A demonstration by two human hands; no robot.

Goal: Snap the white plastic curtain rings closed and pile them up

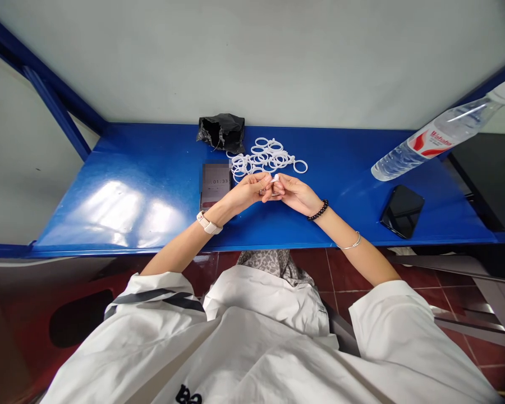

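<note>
My left hand (252, 189) and my right hand (295, 193) meet above the blue table (130, 191), fingers pinched together on one small white plastic piece (275, 178). Just beyond them lies a heap of several white plastic rings (266, 156). A phone showing a timer (215, 185) lies flat beside my left hand. My left wrist wears a pale watch, my right a dark bead bracelet and a thin bangle.
A crumpled black bag (221, 132) sits at the back against the wall. A clear water bottle (441, 137) stands at the right, with a dark phone (402, 211) near the table's front edge. Blue frame bars run along the left.
</note>
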